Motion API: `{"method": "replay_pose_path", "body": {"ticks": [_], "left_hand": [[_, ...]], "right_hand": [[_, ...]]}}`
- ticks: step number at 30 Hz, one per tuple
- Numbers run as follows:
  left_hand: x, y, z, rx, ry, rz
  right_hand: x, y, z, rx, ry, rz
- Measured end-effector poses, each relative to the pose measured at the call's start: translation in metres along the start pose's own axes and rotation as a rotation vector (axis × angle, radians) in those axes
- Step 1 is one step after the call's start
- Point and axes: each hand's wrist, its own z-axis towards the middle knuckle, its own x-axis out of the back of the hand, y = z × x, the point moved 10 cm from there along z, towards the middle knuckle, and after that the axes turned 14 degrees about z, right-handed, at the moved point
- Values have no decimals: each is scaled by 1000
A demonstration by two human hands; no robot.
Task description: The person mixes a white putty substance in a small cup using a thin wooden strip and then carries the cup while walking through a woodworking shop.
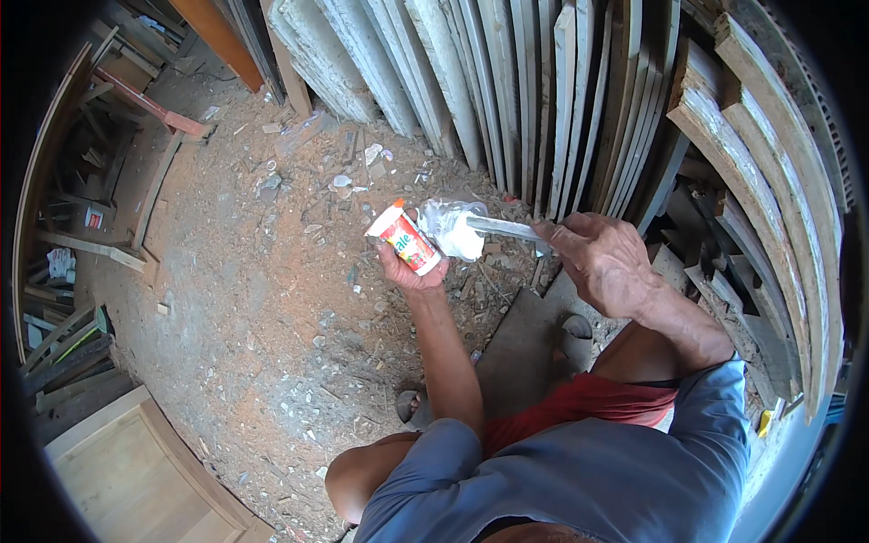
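Observation:
My left hand (415,273) is closed around a small red and white plastic cup (409,242), which tilts to the left and has an orange edge at its top. Right beside the cup is a crumpled clear plastic bag (438,217) with a soft white lump (463,242) in or against it. Whether my left hand also holds the bag, I cannot tell. In my right hand (605,261) I grip a flat, narrow grey blade (507,227), pinched near its right end. It points left, and its far tip touches or overlaps the white lump.
Many boards and panels (493,81) stand on edge along the back and right. Wood scraps and shavings litter the dirt floor (272,299). A grey board (516,348) lies by my sandalled feet. A wooden panel (136,471) is at the lower left, with lumber piled along the left.

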Motion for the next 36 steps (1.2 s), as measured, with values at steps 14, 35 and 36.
{"method": "replay_pose_path", "body": {"ticks": [14,35,36], "left_hand": [[8,-3,-1,-6,136,111],[-86,25,15,-50,-156,1434],[-95,24,16,-99,-191,1575]], "right_hand": [[-31,38,5,-39,-245,417],[76,25,10,-15,112,311],[77,18,9,29,132,262]]}}
